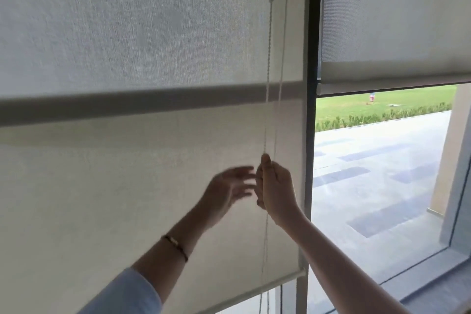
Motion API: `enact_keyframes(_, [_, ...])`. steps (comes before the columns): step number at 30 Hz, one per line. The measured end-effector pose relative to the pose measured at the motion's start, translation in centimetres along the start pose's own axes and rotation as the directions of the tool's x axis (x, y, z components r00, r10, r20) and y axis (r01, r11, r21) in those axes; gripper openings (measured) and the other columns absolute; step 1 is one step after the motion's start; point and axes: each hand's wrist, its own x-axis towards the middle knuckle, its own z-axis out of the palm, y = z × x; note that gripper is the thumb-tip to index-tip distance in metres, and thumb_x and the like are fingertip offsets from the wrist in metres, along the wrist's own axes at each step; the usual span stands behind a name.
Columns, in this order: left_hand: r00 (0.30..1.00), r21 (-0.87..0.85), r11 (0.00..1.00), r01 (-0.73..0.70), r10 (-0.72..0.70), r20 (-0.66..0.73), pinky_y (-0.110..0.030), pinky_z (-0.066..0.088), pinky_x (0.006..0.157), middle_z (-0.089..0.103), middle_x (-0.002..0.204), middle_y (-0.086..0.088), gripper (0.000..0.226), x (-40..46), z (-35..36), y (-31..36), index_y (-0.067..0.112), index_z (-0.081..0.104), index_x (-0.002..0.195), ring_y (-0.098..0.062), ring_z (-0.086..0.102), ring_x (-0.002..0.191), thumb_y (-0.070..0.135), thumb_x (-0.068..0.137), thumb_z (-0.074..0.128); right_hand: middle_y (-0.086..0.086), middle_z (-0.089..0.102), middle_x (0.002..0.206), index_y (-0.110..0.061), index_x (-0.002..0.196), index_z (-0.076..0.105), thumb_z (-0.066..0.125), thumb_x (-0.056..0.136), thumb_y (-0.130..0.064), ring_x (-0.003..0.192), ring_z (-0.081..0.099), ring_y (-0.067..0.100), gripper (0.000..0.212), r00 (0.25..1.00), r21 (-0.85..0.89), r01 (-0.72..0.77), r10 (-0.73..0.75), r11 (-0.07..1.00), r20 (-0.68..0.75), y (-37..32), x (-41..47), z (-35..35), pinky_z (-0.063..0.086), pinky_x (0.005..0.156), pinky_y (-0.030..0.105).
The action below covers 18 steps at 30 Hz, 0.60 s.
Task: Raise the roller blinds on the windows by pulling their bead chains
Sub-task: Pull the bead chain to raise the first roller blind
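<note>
Two blinds hang either side of the dark window post [311, 84]. Left of it, the lower blind [127, 186] carries one bead chain [268, 71]; the right hand [275, 186] is clenched around it, the blurred left hand [229, 190] spread loose alongside. Right of the post, the second blind [395, 20] sits higher.

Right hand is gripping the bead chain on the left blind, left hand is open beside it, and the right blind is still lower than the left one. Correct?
Not quite. The head view shows the right blind higher, not lower: its bottom bar sits well above the left blind's. The rest holds: the right hand grips the bead chain, and the left hand is open beside it.
</note>
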Motion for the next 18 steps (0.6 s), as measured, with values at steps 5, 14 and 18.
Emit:
enact_keyframes(5, [0.939,-0.03,0.942,-0.333,0.334,0.086,-0.043,0.057,0.084,0.07,0.108,-0.018,0.042,3.4,1.1,15.2,0.001,0.053,0.131,-0.031,0.07,0.089,0.023,0.108,0.025,-0.009,0.025,0.045,-0.021,0.061,0.032,0.038,0.103,-0.042,0.032,0.018,0.005,0.048,0.935,0.138,-0.352,0.343,0.926,0.091,3.7,-4.4,0.7,0.014,0.039,0.01])
enact_keyframes(14, [0.92,-0.072,0.917,-0.391,0.387,-0.069,-0.021,0.022,0.042,0.035,0.051,0.006,0.031,5.5,5.0,21.1,0.012,0.054,0.083,-0.007,0.026,0.043,0.019,0.106,0.034,-0.004,0.025,0.049,-0.019,0.063,0.036,0.041,0.101,-0.043,0.035,0.018,0.006,0.045,0.847,0.1,-0.529,0.516,0.843,0.127,10.0,-9.5,0.9,0.014,0.039,0.008])
enact_keyframes(18, [0.935,-0.053,0.937,-0.347,0.341,-0.094,-0.016,0.023,0.036,0.033,0.047,0.01,0.037,5.9,5.0,14.3,0.019,0.043,0.07,-0.005,0.024,0.037,0.012,0.105,0.032,-0.004,0.024,0.051,-0.021,0.063,0.035,0.042,0.101,-0.045,0.037,0.017,0.007,0.046,0.832,0.065,-0.553,0.545,0.831,0.104,10.3,-8.3,-0.6,0.013,0.041,0.009])
